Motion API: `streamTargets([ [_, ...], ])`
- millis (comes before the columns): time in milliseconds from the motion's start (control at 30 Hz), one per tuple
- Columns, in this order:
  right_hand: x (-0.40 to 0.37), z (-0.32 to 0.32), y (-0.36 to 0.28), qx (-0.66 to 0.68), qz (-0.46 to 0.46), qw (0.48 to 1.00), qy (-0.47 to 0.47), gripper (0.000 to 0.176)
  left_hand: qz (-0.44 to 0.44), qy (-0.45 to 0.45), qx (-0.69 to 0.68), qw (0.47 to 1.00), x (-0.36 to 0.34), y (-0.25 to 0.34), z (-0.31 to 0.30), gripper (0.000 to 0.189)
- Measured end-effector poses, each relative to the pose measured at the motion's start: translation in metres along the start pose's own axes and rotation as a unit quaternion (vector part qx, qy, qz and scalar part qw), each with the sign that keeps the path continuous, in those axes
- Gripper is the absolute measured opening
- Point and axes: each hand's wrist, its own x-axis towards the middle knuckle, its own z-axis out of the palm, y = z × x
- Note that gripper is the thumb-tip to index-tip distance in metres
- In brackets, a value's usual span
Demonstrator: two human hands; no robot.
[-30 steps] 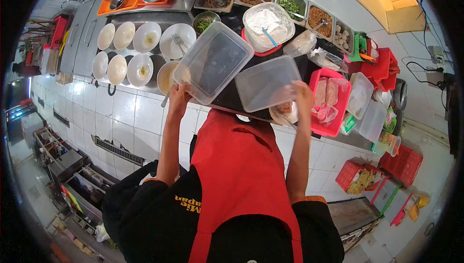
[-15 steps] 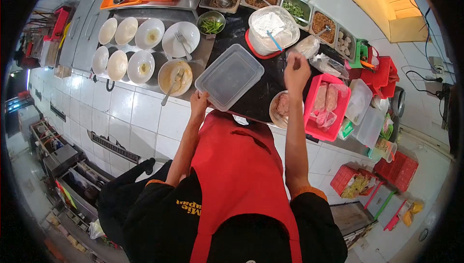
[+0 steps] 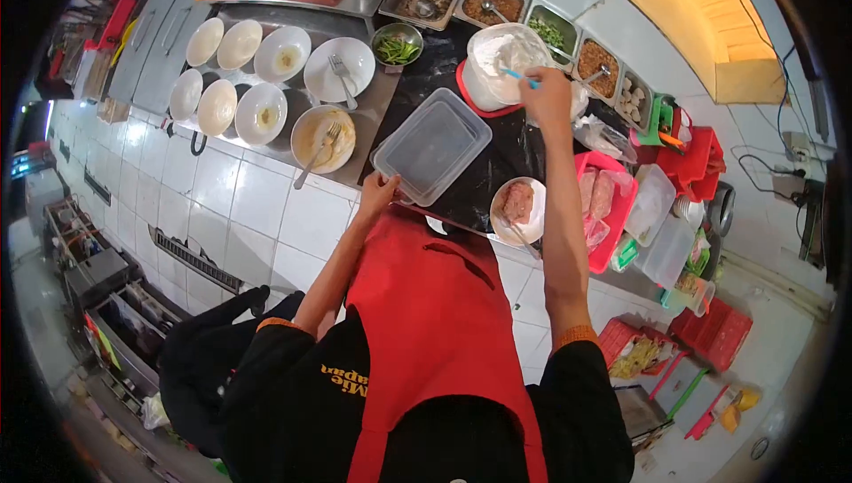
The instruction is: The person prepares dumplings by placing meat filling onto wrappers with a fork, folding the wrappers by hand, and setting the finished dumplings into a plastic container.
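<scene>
At the counter's near edge, my left hand (image 3: 382, 192) pinches the lower left corner of a clear rectangular plastic container (image 3: 433, 141). My right hand (image 3: 548, 97) is closed around the handle of a blue spoon (image 3: 516, 75). The spoon's other end reaches into white powder (image 3: 508, 50) in a white tub (image 3: 482, 75). Beneath my right forearm sits a white bowl (image 3: 503, 226) with pinkish minced meat (image 3: 517, 202).
White bowls (image 3: 259, 119), several with residue, line the left. A bowl with a fork (image 3: 317, 156) stands near my left hand. Metal food trays (image 3: 491, 2) run along the back. A pink basket (image 3: 624, 217) with packed meat is right of my forearm.
My right hand has moved left and up to the tub and taken hold of the blue spoon. My left hand stays at the container's corner.
</scene>
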Motion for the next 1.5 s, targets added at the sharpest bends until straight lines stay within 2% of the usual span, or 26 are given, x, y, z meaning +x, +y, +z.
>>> streamTargets([
  [67,0.000,-0.007,0.013,0.148,0.058,0.985,0.061,0.027,0.018,0.014,-0.028,0.999,-0.010,0.009,0.007,0.028],
  [133,-0.004,-0.001,0.036,0.229,0.082,0.960,0.141,0.023,0.045,0.003,0.028,0.999,-0.010,0.016,0.005,0.028],
  [200,-0.020,-0.021,0.017,0.298,0.067,0.933,0.189,0.019,0.050,0.044,0.014,0.998,-0.018,0.036,0.015,0.028],
  [233,-0.027,-0.032,0.003,0.303,0.062,0.934,0.181,0.019,0.057,0.076,0.005,0.995,-0.021,0.047,0.020,0.029],
  [300,-0.048,-0.046,-0.023,0.377,0.123,0.892,0.216,0.015,0.067,0.065,-0.057,0.994,-0.026,0.059,0.021,0.029],
  [333,-0.061,-0.047,-0.031,0.379,0.120,0.893,0.212,0.015,0.080,0.043,-0.115,0.989,-0.026,0.063,0.022,0.030],
  [433,-0.101,-0.041,-0.055,0.403,0.172,0.893,0.101,0.012,0.082,0.048,-0.128,0.987,-0.025,0.072,0.024,0.032],
  [533,-0.142,0.036,-0.059,0.426,0.177,0.886,-0.039,0.013,0.086,0.046,-0.124,0.988,-0.023,0.074,0.027,0.032],
  [600,-0.168,0.082,-0.062,0.343,0.136,0.921,-0.128,0.018,0.087,0.039,-0.122,0.988,-0.019,0.067,0.027,0.032],
  [633,-0.168,0.088,-0.058,0.342,0.138,0.921,-0.124,0.018,0.090,0.037,-0.122,0.988,-0.017,0.065,0.026,0.030],
  [700,-0.167,0.100,-0.051,0.377,0.198,0.905,0.026,0.023,0.092,0.039,-0.124,0.987,-0.016,0.058,0.024,0.029],
  [800,-0.150,0.105,-0.025,0.293,0.185,0.937,0.047,0.025,0.096,0.034,-0.104,0.989,-0.021,0.066,0.024,0.027],
  [833,-0.147,0.091,-0.038,0.349,0.182,0.919,-0.002,0.025,0.094,0.038,-0.104,0.989,-0.020,0.064,0.024,0.027],
  [867,-0.147,0.081,-0.046,0.348,0.183,0.919,0.002,0.025,0.090,0.041,-0.104,0.990,-0.021,0.062,0.024,0.028],
  [933,-0.147,0.066,-0.056,0.346,0.097,0.931,-0.066,0.025,0.094,0.042,-0.103,0.989,-0.020,0.062,0.024,0.026],
  [1000,-0.151,0.062,-0.053,0.353,0.095,0.929,-0.054,0.023,0.098,0.047,-0.102,0.989,-0.021,0.064,0.022,0.025],
  [1100,-0.158,0.050,-0.048,0.421,0.115,0.898,-0.060,0.021,0.112,0.074,-0.051,0.990,-0.026,0.069,0.013,0.021],
  [1167,-0.166,0.023,-0.059,0.484,0.188,0.853,-0.064,0.020,0.129,0.108,-0.007,0.986,-0.027,0.071,0.005,0.019],
  [1200,-0.171,0.015,-0.056,0.483,0.192,0.852,-0.056,0.020,0.130,0.099,-0.003,0.987,-0.027,0.072,-0.001,0.019],
  [1267,-0.183,-0.004,-0.045,0.566,0.237,0.788,-0.050,0.021,0.133,0.101,0.014,0.986,-0.030,0.082,-0.005,0.018],
  [1300,-0.188,-0.017,-0.038,0.571,0.256,0.779,-0.044,0.020,0.118,0.073,-0.023,0.990,-0.036,0.089,-0.003,0.018],
  [1333,-0.196,-0.026,-0.027,0.569,0.262,0.779,-0.030,0.020,0.118,0.059,-0.018,0.991,-0.044,0.102,0.003,0.018],
  [1400,-0.215,-0.046,-0.003,0.534,0.277,0.795,0.074,0.021,0.093,-0.021,0.008,0.995,-0.053,0.119,0.016,0.019],
  [1433,-0.222,-0.066,0.006,0.537,0.281,0.791,0.083,0.022,0.102,-0.032,0.042,0.993,-0.053,0.122,0.025,0.023],
  [1467,-0.227,-0.081,0.012,0.522,0.297,0.789,0.129,0.023,0.102,-0.049,0.046,0.993,-0.052,0.127,0.037,0.023],
  [1500,-0.236,-0.092,0.024,0.518,0.320,0.772,0.180,0.023,0.143,-0.066,0.093,0.983,-0.050,0.131,0.052,0.024],
])
